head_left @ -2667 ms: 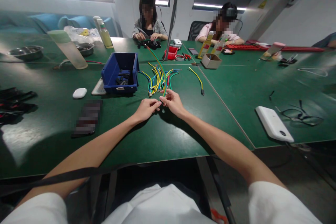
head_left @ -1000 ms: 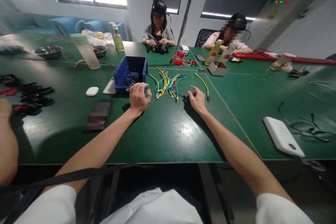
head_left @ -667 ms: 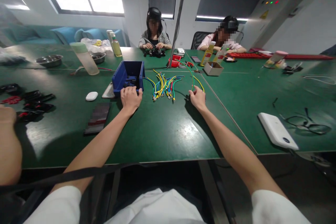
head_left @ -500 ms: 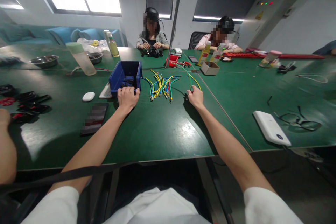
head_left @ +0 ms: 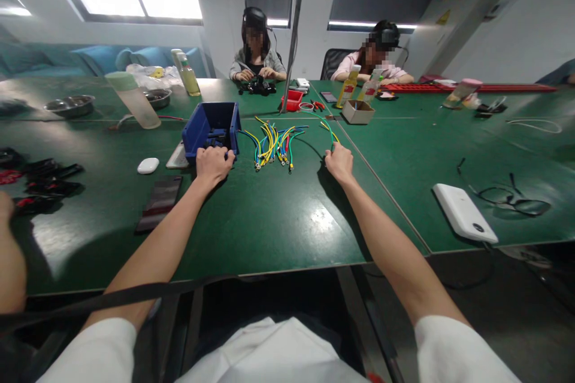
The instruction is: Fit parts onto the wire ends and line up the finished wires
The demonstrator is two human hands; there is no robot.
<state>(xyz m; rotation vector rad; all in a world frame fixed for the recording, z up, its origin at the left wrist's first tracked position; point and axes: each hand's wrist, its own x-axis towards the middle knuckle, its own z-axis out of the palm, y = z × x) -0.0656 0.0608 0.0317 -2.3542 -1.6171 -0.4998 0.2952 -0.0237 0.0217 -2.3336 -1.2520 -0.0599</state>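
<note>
1. Head view: the left hand (head_left: 212,164) hid its fingertips at the front of the blue bin (head_left: 221,111); its grip could not be told.
2. The right hand (head_left: 340,161) was closed on the green wire (head_left: 331,131), covering its near end.
3. Both arms reached forward, backs of hands upward, the wire bundle (head_left: 271,143) lying between.

You could slide a hand over the green table (head_left: 265,221) between the left hand (head_left: 213,164) and right hand (head_left: 340,161). Ahead, the wires (head_left: 272,143) (and the blue bin (head_left: 195,128) beside them) block the way.
</note>
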